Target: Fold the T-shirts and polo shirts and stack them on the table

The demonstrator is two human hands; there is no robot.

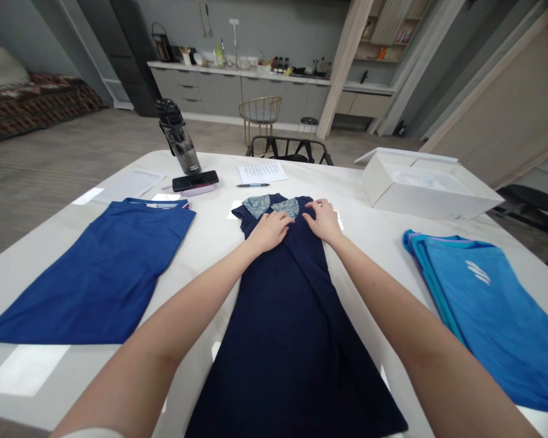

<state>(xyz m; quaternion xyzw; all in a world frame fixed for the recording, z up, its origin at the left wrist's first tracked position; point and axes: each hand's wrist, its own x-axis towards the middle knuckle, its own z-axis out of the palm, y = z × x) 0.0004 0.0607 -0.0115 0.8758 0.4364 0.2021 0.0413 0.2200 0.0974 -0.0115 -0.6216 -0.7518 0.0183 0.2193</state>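
Note:
A navy dress (pixel 283 340) with a pale blue paisley collar (pixel 257 205) lies lengthwise on the white table in front of me. Its right side is folded inward, leaving a long slanting crease. My left hand (pixel 270 232) rests on the cloth just below the collar, fingers stretched out and slightly bent. At the dress's upper right edge, my right hand (pixel 323 221) touches the shoulder area with thumb and fingers apart. The skirt spreads toward me between my forearms, and its lower end runs out of view.
A folded blue garment (pixel 105 267) lies left; a stack of bright blue shirts (pixel 488 292) lies right. Farther back are a water bottle (pixel 180 143), a phone (pixel 195 180), a pen (pixel 252 185), a printed sheet (pixel 274 171) and an open white box (pixel 420 194). A chair (pixel 290 148) stands beyond the table.

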